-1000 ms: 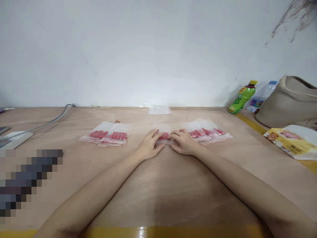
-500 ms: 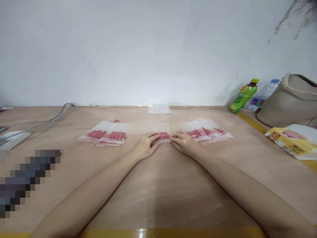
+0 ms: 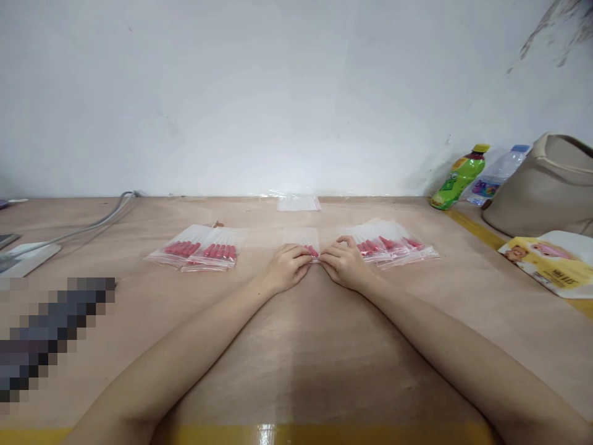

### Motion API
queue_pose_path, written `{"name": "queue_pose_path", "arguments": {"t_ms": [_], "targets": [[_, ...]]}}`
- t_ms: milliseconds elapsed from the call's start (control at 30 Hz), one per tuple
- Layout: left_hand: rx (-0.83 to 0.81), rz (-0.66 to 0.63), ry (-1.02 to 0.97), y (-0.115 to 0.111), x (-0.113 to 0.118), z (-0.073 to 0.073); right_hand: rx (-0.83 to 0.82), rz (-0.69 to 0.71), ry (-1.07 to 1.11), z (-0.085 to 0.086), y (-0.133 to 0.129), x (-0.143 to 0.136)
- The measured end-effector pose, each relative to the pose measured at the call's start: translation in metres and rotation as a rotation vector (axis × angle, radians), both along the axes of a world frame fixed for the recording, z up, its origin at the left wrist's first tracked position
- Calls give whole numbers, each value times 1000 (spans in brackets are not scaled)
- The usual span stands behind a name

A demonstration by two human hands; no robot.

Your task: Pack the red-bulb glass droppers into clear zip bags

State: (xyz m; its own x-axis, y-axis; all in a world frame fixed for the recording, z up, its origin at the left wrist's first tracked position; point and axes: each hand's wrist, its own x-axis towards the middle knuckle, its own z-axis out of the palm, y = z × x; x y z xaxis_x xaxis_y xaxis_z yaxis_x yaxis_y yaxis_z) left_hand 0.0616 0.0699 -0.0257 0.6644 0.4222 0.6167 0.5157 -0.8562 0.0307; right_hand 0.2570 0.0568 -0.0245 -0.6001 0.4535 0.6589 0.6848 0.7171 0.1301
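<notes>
A clear zip bag (image 3: 301, 237) with red pieces inside lies flat at the middle of the table. My left hand (image 3: 290, 267) is closed on its near edge, covering part of the red pieces. My right hand (image 3: 341, 262) pinches the right near corner, its index finger bent up. Left of my hands lies a fanned stack of similar filled bags (image 3: 213, 250). Another fanned stack (image 3: 389, 244) lies just right of my right hand.
An unfilled-looking bag (image 3: 299, 203) lies by the wall. At the right are a green bottle (image 3: 461, 179), a clear bottle (image 3: 498, 176), a beige bag (image 3: 542, 188) and a yellow packet (image 3: 551, 262). A cable (image 3: 88, 225) runs at the left.
My left hand has slid right along the bag's near edge and now covers more of the red pieces. My right hand's index finger has lifted and bent.
</notes>
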Motion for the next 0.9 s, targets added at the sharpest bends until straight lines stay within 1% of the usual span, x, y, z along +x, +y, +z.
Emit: {"name": "queue_pose_path", "arguments": {"t_ms": [200,333,533,667,900], "targets": [[73,-28,46,8,11,-1,-7,-1,-5,1,-1,0],[100,-45,82,11,13,0,-12,3,-26,1,0,0],[106,-49,104,10,11,4,-22,-28,-13,1,-1,2],[127,-32,100,6,-3,7,-7,-37,3,1,-4,4],[154,10,122,-5,-44,16,2,-43,14,4,-7,4]]}}
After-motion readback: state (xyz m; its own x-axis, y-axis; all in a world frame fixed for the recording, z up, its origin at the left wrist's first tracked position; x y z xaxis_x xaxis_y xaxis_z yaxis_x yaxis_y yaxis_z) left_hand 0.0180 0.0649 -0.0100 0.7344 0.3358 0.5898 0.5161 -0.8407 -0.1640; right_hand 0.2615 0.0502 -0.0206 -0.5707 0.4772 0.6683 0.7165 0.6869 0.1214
